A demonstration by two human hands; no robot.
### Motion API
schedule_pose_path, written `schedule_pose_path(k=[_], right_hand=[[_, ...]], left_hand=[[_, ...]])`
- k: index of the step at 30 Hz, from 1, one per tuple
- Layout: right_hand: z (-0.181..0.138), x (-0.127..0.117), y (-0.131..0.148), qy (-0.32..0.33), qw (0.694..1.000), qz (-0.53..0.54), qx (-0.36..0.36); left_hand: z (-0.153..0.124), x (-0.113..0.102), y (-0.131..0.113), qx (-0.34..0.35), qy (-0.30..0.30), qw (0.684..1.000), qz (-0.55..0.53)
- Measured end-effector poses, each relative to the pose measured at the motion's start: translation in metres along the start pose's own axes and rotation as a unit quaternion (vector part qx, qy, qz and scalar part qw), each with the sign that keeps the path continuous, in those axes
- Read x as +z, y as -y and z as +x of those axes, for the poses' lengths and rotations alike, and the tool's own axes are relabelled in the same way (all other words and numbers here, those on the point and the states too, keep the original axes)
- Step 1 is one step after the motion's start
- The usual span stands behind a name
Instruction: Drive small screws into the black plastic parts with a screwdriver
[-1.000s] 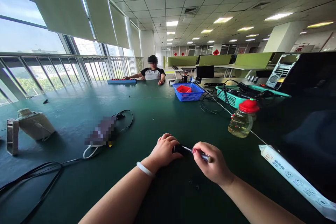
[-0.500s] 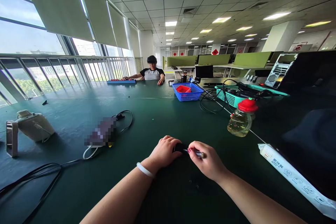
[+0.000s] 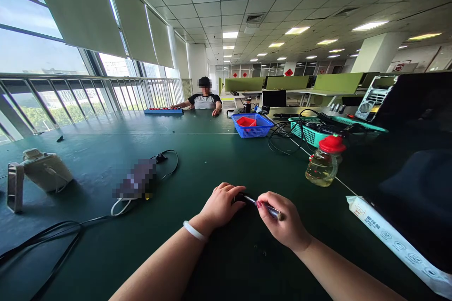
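Observation:
Both my hands meet on the dark green table (image 3: 219,160) just in front of me. My left hand (image 3: 221,205), a white band on its wrist, is closed over a small black object (image 3: 240,197) resting on the table. My right hand (image 3: 283,222) pinches a thin screwdriver (image 3: 265,207) with a metal shaft. The shaft's tip points left into the black object. A few tiny dark specks lie on the table near my forearms.
A glass bottle (image 3: 324,164) with a red cap stands to the right. A long white packet (image 3: 395,243) lies at the far right. A blue basket (image 3: 253,125), a teal basket (image 3: 310,132) with cables, a white device (image 3: 42,171) and black cables (image 3: 52,240) surround me. A person (image 3: 204,98) sits at the far end.
My right hand slid the screwdriver in toward the black object, then drew back a little to the right. My left hand has stayed on the object.

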State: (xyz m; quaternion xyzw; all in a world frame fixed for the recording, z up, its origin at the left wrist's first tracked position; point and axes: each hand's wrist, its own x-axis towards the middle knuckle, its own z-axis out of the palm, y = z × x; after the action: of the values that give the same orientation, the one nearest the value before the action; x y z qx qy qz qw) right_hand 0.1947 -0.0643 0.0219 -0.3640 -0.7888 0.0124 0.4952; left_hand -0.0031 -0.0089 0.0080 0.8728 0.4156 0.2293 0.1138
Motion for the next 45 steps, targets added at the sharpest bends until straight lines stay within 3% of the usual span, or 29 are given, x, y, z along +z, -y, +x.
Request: schedule_pose_path(k=[6,10,15,21,26,35,38,45], right_hand=[[0.0,-0.003,0.001,-0.024,0.998,-0.029,-0.045],[-0.001,-0.003,0.002,-0.023,0.999,-0.023,-0.041],[-0.001,-0.005,-0.002,-0.069,0.996,0.026,0.04],[-0.004,-0.006,-0.011,-0.125,0.976,0.105,0.144],[-0.005,0.0,-0.025,-0.113,0.929,0.251,0.246],[0.007,0.003,-0.026,-0.157,0.796,0.427,0.398],[0.009,0.003,-0.023,-0.127,0.779,0.461,0.405],[0.003,0.006,-0.021,0.072,0.77,0.476,0.419]], left_hand=[[0.001,0.001,0.001,-0.006,-0.041,0.999,-0.002],[0.002,0.004,0.006,-0.069,-0.064,0.995,0.042],[0.001,0.005,0.01,-0.151,-0.054,0.982,0.095],[-0.001,0.008,0.014,-0.148,-0.018,0.98,0.131],[-0.001,0.008,0.011,-0.148,-0.006,0.979,0.137],[-0.001,0.0,0.001,-0.167,-0.013,0.98,0.111],[-0.001,0.001,0.001,-0.12,-0.003,0.991,0.061],[-0.002,0.01,0.003,0.045,0.074,0.996,-0.016]])
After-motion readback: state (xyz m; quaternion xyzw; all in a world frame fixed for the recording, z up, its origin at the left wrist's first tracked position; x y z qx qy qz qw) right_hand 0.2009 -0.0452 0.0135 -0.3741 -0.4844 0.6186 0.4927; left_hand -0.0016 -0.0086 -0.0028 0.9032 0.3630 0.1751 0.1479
